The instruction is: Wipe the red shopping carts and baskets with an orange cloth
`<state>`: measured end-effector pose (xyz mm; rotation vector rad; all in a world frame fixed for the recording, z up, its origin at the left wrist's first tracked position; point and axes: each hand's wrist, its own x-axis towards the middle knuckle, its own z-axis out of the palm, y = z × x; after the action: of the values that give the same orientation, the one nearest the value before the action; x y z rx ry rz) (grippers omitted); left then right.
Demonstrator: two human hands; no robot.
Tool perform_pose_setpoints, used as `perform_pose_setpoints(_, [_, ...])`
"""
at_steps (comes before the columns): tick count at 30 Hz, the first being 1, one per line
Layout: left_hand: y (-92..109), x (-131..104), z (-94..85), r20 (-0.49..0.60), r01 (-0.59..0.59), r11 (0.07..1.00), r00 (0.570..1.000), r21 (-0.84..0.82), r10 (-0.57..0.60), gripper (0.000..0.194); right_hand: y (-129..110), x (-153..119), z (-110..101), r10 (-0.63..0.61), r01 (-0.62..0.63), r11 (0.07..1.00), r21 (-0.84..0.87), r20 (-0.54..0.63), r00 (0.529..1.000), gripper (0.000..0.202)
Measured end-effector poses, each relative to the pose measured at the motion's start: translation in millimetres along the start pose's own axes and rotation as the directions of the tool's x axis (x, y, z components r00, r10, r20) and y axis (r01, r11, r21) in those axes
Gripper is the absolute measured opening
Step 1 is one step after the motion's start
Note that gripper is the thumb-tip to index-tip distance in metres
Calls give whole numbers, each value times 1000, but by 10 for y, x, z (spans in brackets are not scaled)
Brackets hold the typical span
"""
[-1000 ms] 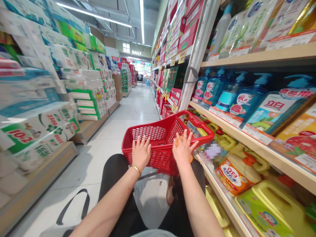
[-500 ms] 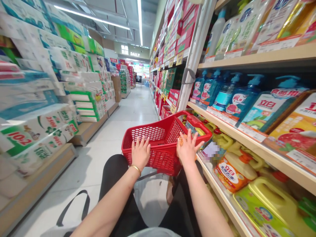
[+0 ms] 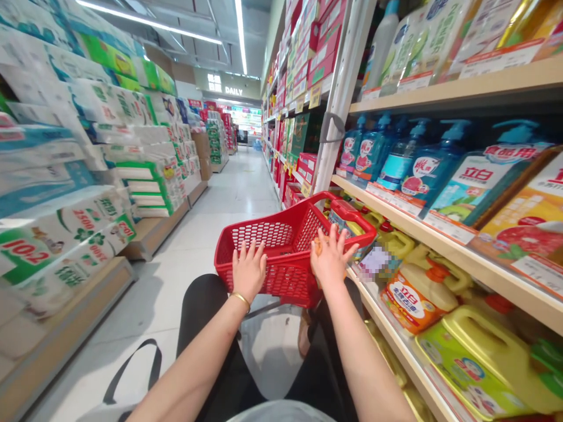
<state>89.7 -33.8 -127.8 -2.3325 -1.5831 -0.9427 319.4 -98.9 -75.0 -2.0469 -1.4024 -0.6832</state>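
Note:
A red plastic shopping basket (image 3: pixel 294 280) with perforated walls sits in front of my knees, slightly tilted. Over its near rim, towards the left, lies my left hand (image 3: pixel 248 268), fingers stretched out and holding nothing; a gold bangle (image 3: pixel 241 301) circles that wrist. My right hand (image 3: pixel 329 261) is spread at the basket's near right side, below the red handle (image 3: pixel 352 217). Something small and orange (image 3: pixel 321 242) shows behind its fingers, mostly hidden, so I cannot tell its kind. Whether either palm presses on the rim is not clear.
Shelves on the right hold blue pump bottles (image 3: pixel 422 176) and yellow detergent jugs (image 3: pixel 417 293), close to my right arm. Tissue packs (image 3: pixel 65 240) are stacked on the left. A tiled aisle (image 3: pixel 229 187) runs ahead. A bag strap (image 3: pixel 134 363) lies at lower left.
The view has shifted slightly. Both hands stay spread at the basket; the right hand's fingers have moved a little to the left. Nothing has been picked up or let go.

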Motion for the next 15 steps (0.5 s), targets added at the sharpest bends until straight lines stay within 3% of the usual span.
perform_pose_setpoints(3, [14,2,-2,3,14,1000,1000,-20,-14,53,9,19,6,37,-37,999,-4,-23,999,50])
perform_pose_setpoints(8, [6,-10,-11,1,4,1000,1000,-2,-4,53,-640,-249,217,-180,165,976,143,100,978,45])
perform_pose_setpoints(10, [-7,-11,-6,3,-3,1000,1000,3,3,53,-773,-295,254,-231,209,962,176,120,965,44])
perform_pose_setpoints(12, [-16,-9,2,5,-1,1000,1000,1,1,53,-685,-259,224,-193,175,972,157,109,975,43])
perform_pose_setpoints(15, [-12,-7,10,6,5,1000,1000,-8,-5,53,-235,-113,75,-35,32,997,65,39,999,43])
